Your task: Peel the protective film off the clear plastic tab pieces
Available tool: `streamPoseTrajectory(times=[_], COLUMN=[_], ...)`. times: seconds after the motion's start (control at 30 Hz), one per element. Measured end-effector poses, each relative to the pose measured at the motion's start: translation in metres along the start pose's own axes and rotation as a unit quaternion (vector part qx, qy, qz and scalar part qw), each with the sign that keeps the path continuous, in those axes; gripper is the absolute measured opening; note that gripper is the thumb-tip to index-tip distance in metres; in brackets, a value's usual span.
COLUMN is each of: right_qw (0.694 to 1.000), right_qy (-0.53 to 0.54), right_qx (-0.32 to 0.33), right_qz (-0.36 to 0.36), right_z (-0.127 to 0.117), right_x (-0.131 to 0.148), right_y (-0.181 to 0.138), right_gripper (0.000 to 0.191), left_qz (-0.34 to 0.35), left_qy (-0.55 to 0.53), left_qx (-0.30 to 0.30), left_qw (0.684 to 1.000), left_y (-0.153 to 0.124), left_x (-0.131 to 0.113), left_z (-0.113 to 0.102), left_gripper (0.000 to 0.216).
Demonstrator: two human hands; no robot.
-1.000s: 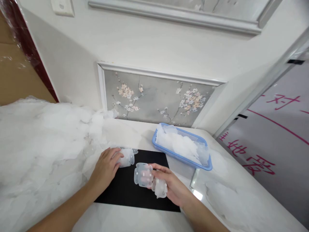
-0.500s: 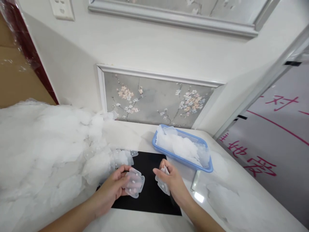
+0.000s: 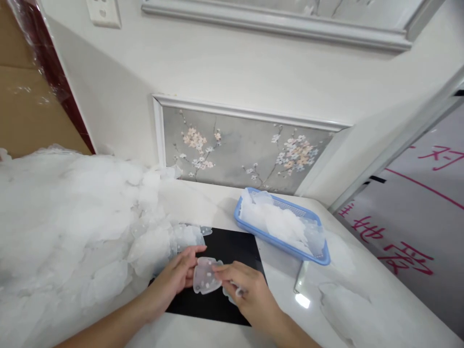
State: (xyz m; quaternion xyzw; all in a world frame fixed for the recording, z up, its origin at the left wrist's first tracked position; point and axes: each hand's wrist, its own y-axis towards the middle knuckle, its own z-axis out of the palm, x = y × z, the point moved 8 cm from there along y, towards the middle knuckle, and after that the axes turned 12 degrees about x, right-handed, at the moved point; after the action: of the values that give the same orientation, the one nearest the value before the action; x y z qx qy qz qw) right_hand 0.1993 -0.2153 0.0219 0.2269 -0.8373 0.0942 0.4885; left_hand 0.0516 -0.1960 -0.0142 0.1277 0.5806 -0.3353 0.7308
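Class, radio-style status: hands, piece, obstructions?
Right hand pinching translucent piece. Left hand beside it, contact unclear. White pile crowding left side of black mat.

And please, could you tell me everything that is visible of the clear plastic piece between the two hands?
The plastic piece is small, thin, whitish and see-through, with rounded corners and several small white bumps on its face. It looks like smooth plastic. It is seen over the black mat. Fingertips of the right hand lie on its right side and hide part of it. The left hand is at its left edge; whether it touches there is unclear.
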Motion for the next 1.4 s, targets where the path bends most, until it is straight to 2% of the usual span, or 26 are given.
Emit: streamPoseTrajectory(times=[0.03, 0.07, 0.1, 0.17, 0.23, 0.27, 0.33, 0.43, 0.57, 0.63, 0.73, 0.83, 0.93, 1.03, 1.13, 1.2, 1.27, 1.4], right_qw=[0.996, 0.985, 0.967, 0.928, 0.892, 0.878, 0.858, 0.844, 0.843, 0.844, 0.858, 0.891, 0.909, 0.927, 0.976, 0.993, 0.991, 0.96], right_qy=[0.062, 0.131, 0.201, 0.322, 0.4, 0.422, 0.446, 0.463, 0.469, 0.468, 0.449, 0.394, 0.358, 0.308, 0.129, -0.006, -0.113, -0.264], right_qx=[-0.038, -0.069, -0.086, -0.081, -0.074, -0.079, -0.094, -0.089, -0.078, -0.08, -0.076, -0.079, -0.101, -0.119, -0.122, -0.102, -0.073, -0.018], right_qz=[0.049, 0.093, 0.128, 0.17, 0.197, 0.211, 0.236, 0.256, 0.25, 0.249, 0.239, 0.211, 0.186, 0.176, 0.126, 0.061, -0.002, -0.089], right_z=[-0.006, -0.01, -0.011, -0.008, -0.006, -0.006, -0.006, -0.002, 0.001, 0.0, -0.002, -0.009, -0.016, -0.024, -0.034, -0.033, -0.025, -0.001], right_x=[-0.008, -0.016, -0.023, -0.031, -0.035, -0.037, -0.041, -0.045, -0.047, -0.049, -0.047, -0.043, -0.043, -0.044, -0.029, -0.012, 0.002, 0.017], right_y=[-0.001, -0.004, -0.006, -0.007, -0.008, -0.009, -0.013, -0.016, -0.015, -0.014, -0.012, -0.009, -0.008, -0.009, -0.007, -0.005, -0.004, -0.004], right_gripper=[0.02, 0.024, 0.03, 0.037, 0.04, 0.042, 0.044, 0.046, 0.044, 0.044, 0.039, 0.031, 0.036, 0.04, 0.039, 0.027, 0.01, 0.044], left_qz=[0.028, 0.067, 0.109, 0.174, 0.195, 0.194, 0.188, 0.184, 0.176, 0.145, 0.069, 0.028, -0.002, -0.024, -0.022, -0.023, -0.022, -0.015], left_qy=[0.107, 0.22, 0.327, 0.482, 0.565, 0.587, 0.605, 0.591, 0.528, 0.468, 0.309, 0.164, 0.017, -0.121, -0.189, -0.215, -0.234, -0.243], left_qx=[-0.038, -0.08, -0.122, -0.188, -0.22, -0.224, -0.212, -0.193, -0.208, -0.188, -0.117, -0.072, -0.06, -0.037, -0.019, -0.004, 0.008, 0.021], left_qw=[0.993, 0.97, 0.931, 0.838, 0.771, 0.754, 0.744, 0.761, 0.804, 0.851, 0.941, 0.984, 0.998, 0.992, 0.981, 0.976, 0.972, 0.97], left_y=[0.0, -0.002, -0.004, -0.009, -0.009, -0.007, -0.003, -0.002, -0.013, -0.016, -0.011, -0.006, -0.003, -0.001, -0.001, 0.0, 0.0, 0.0], left_x=[-0.007, -0.018, -0.029, -0.047, -0.054, -0.054, -0.053, -0.054, -0.063, -0.059, -0.037, -0.019, -0.006, 0.003, 0.005, 0.006, 0.004, -0.001], left_z=[-0.008, -0.015, -0.02, -0.026, -0.03, -0.033, -0.037, -0.038, -0.033, -0.028, -0.018, -0.011, -0.011, -0.008, -0.004, 0.0, 0.003, 0.01], left_gripper=[0.041, 0.034, 0.029, 0.026, 0.03, 0.031, 0.024, 0.012, 0.019, 0.02, 0.024, 0.03, 0.035, 0.031, 0.026, 0.027, 0.026, 0.028])
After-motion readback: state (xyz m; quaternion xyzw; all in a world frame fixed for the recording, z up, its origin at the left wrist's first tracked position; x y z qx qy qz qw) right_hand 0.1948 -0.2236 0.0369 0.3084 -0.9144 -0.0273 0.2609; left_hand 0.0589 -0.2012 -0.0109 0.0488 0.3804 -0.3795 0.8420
